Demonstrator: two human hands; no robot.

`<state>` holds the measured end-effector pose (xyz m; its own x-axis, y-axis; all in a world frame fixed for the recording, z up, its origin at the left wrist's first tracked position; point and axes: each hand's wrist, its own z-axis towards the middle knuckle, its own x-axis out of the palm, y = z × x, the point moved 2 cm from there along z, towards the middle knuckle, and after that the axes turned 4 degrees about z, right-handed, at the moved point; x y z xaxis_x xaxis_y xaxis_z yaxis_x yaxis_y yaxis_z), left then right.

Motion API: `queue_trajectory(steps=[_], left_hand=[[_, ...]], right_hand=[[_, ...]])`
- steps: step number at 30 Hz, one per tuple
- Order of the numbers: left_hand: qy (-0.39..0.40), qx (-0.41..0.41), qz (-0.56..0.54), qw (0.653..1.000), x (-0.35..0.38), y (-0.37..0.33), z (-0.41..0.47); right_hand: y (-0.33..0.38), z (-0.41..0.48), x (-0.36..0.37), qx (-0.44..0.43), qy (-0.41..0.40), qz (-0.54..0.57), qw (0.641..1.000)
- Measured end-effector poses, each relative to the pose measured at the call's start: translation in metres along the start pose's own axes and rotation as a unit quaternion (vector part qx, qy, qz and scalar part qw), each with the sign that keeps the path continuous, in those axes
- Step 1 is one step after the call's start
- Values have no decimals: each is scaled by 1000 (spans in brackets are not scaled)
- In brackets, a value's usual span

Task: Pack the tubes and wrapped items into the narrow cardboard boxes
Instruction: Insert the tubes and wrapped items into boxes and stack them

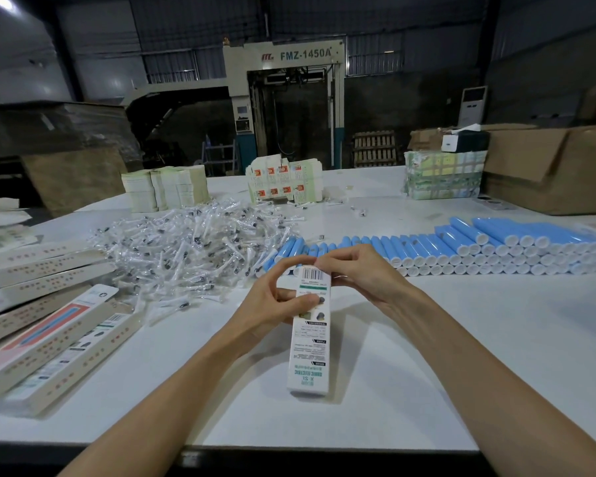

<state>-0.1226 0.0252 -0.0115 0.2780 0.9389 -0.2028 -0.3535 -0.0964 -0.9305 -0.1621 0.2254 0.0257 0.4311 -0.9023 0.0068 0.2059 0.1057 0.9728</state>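
A narrow white cardboard box [309, 342] with printed text and a barcode stands tilted on the table in front of me. My left hand [272, 301] grips its upper part, thumb across the front. My right hand [355, 270] pinches the box's top end with its fingertips. Behind the hands lies a long row of blue tubes [461, 246] with white caps, stacked in layers toward the right. A big heap of clear-wrapped items [193, 249] covers the table at the left centre.
Filled narrow boxes [49, 325] lie piled at the left edge. Stacks of flat box blanks [166, 187], [283, 182] and a taped bundle [443, 177] stand at the back. Large brown cartons [544, 166] sit at the far right. The table's front edge [324, 449] is near me.
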Motion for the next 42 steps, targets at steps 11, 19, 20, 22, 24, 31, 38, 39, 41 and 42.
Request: queue_trajectory(steps=[11,19,20,22,24,31,38,39,41,42], left_hand=[[-22,16,58,998,-1,-9,5],[-10,39,56,998,-14,-13,6],[-19,47,64,997,-15,-13,6],[-41,63,90,993,-17,-16,6],[-60,76,130,987,-16,-20,7],[-103,151,224,957,-11,-39,21],[-87,139,181,970,-7,-30,23],[-84,136,176,971,-8,-30,23],[-80,139,176,971,-9,-29,24],[-80,141,179,970,-10,-29,24]], right_hand=[[3,3,-2,-7,-37,18,999],[12,-4,3,-51,40,-44,997],[12,-4,5,-49,59,-37,996],[8,-4,9,-43,64,-19,997],[8,-2,11,-68,14,-19,997],[21,-2,7,-207,-75,-89,971],[25,-1,4,-193,-122,-36,973],[26,0,5,-192,-123,-30,973],[27,1,6,-193,-115,-24,974],[29,2,5,-193,-108,-29,975]])
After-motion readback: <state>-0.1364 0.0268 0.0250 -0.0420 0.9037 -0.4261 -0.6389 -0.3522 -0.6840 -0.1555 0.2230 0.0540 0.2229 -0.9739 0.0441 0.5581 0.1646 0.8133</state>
